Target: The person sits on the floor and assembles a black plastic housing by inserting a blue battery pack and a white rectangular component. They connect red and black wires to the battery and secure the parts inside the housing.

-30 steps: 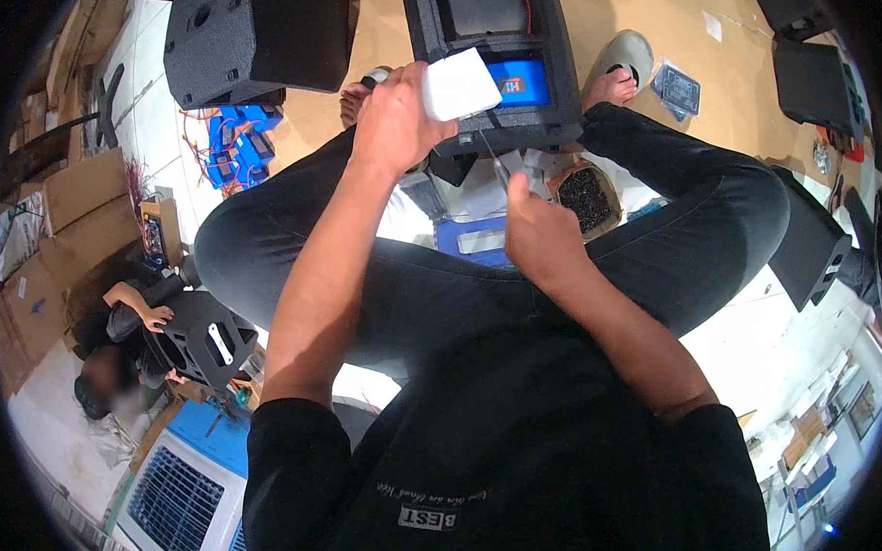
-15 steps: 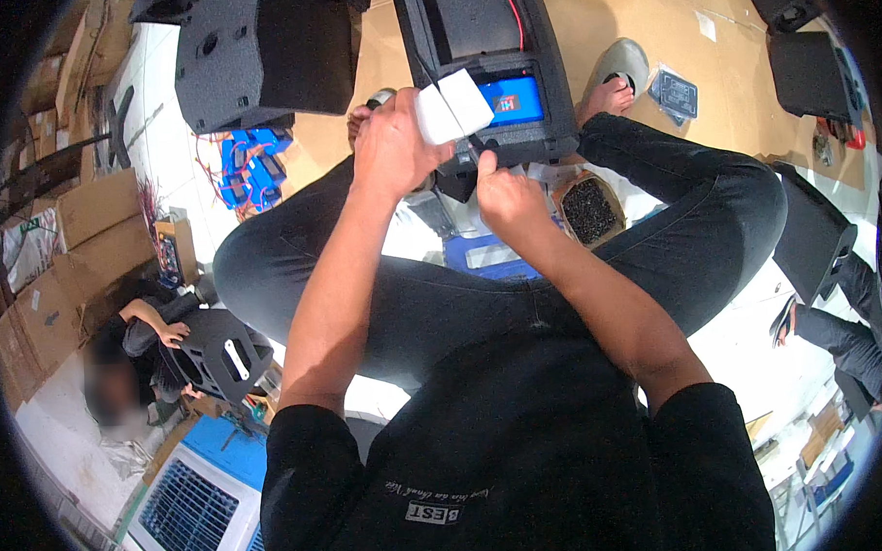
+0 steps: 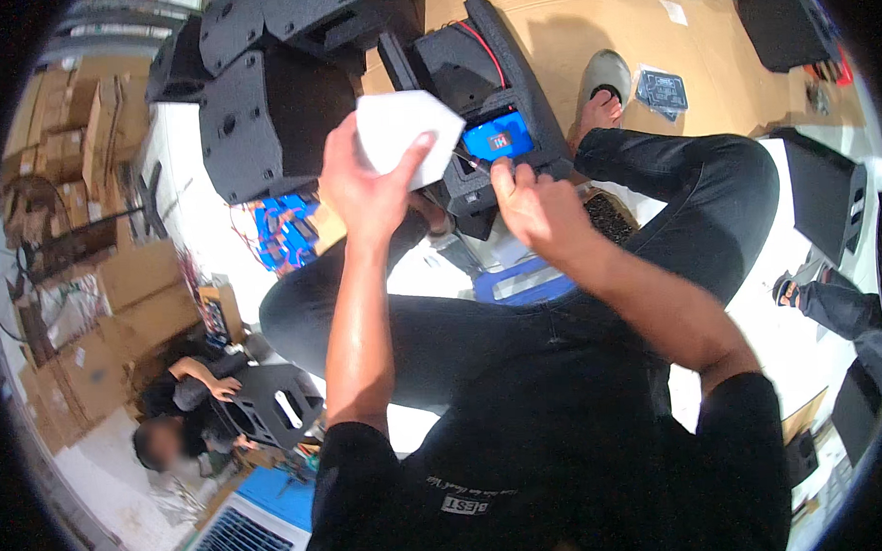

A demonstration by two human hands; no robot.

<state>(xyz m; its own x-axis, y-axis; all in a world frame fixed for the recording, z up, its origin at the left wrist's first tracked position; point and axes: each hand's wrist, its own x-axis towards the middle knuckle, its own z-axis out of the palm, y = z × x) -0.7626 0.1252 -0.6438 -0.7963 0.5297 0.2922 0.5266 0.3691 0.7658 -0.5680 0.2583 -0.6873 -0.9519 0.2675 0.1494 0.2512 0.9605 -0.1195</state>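
Note:
I sit cross-legged on the floor with a black speaker housing [image 3: 493, 89] open in front of me. My left hand [image 3: 365, 186] is raised above it and grips a white foam sheet [image 3: 402, 131]. A blue battery pack [image 3: 499, 137] with red wires lies inside the housing. My right hand [image 3: 531, 204] is at the housing's near edge beside the pack, fingers pinched on a thin wire end [image 3: 464, 160].
More black speaker housings [image 3: 270, 107] stand at the left. A blue tray [image 3: 524, 282] lies between my legs, blue parts [image 3: 284, 232] on the floor. Another person [image 3: 188, 401] crouches at lower left. Cardboard boxes [image 3: 72, 288] line the left; a black panel [image 3: 822, 204] stands right.
My left hand has risen higher with the white sheet. My right hand moved up from near my lap to the housing beside the blue pack.

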